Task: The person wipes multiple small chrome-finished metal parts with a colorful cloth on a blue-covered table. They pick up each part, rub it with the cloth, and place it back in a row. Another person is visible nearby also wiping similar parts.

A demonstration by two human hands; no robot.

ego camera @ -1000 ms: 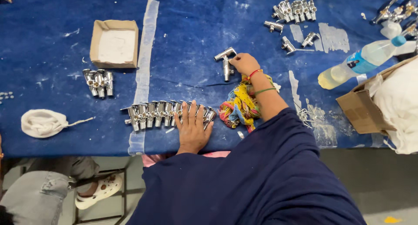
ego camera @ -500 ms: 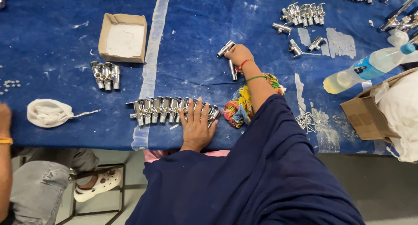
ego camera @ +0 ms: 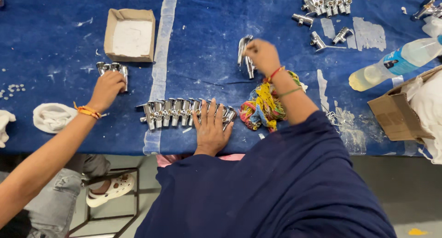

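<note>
left hand (ego camera: 211,130): yours, flat and spread, fingers pressed on the right end of the row of chrome valves (ego camera: 186,112) at the bench's near edge. Same spot as a second ago, holding the row steady.
right hand (ego camera: 261,55): yours, closed around a single chrome valve (ego camera: 245,56) out toward the bench's middle, fingers pinching the body. Over the last second it has stayed on that piece, shifted only slightly; the valve looks tilted, not yet in the row.
row of chrome valves: side by side, touching each other, parallel to the near edge, just right of the white tape strip (ego camera: 162,58).
co-worker's hand (ego camera: 107,87): new in view, reaching in from the near-left corner, fingers down on a small cluster of valves (ego camera: 112,70) left of the tape. A second ago that cluster lay untouched. Grip itself hidden, cannot tell.
what it means: my read, the single valve is yet to be added to the row; the cluster on the left is now being worked by someone else.
colourful cloth (ego camera: 265,104): just right of the row, under your right forearm.
cardboard tray (ego camera: 130,34): far-left area, beyond the cluster, white inside.
more valves (ego camera: 327,1): far-right corner, bunched, a few loose ones nearby.
plastic bottle (ego camera: 396,63): lying at the right edge, beside a cardboard box (ego camera: 398,111).
white rag (ego camera: 52,117): near-left edge.
</note>
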